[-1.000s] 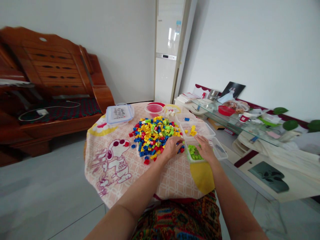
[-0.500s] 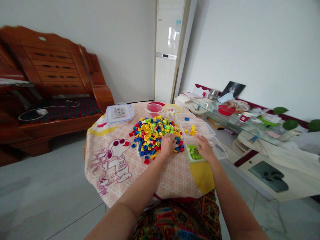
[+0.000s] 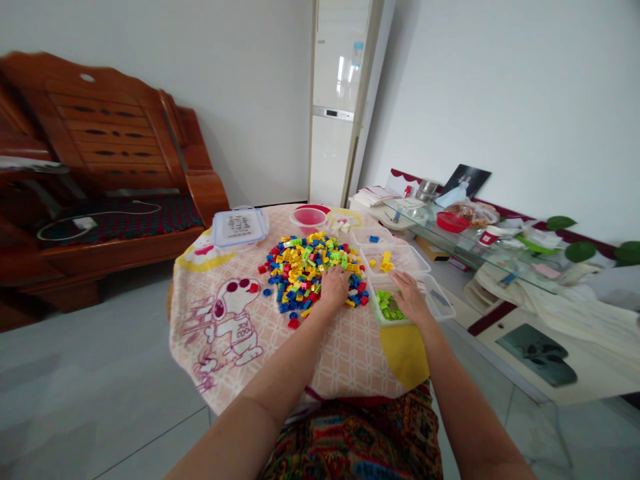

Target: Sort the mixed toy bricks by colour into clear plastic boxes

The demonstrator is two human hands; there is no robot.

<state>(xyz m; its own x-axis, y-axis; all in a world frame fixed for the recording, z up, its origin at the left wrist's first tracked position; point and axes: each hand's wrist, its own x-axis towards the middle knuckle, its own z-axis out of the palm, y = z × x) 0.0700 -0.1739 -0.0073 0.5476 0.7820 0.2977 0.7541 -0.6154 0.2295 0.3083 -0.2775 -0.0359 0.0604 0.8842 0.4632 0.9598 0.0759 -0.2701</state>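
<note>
A heap of small red, yellow, blue and green bricks (image 3: 305, 265) lies on a round table under a pink cartoon cloth (image 3: 235, 320). My left hand (image 3: 334, 288) rests on the near right part of the heap, fingers curled down among the bricks; what they pinch is hidden. My right hand (image 3: 411, 297) lies over the clear tub of green bricks (image 3: 386, 307), fingers together on its rim. Behind it stands a tub with yellow bricks (image 3: 395, 259), then one with blue bricks (image 3: 373, 236).
A lidded clear box (image 3: 238, 227) and a red bowl (image 3: 308, 217) stand at the table's far side. A wooden bench (image 3: 100, 173) is at the left, a tall white cabinet unit (image 3: 337, 100) behind, and a cluttered glass shelf (image 3: 480, 247) at the right.
My left hand has moved from beside the green tub leftward and up onto the brick heap. My right hand has stayed on the green tub.
</note>
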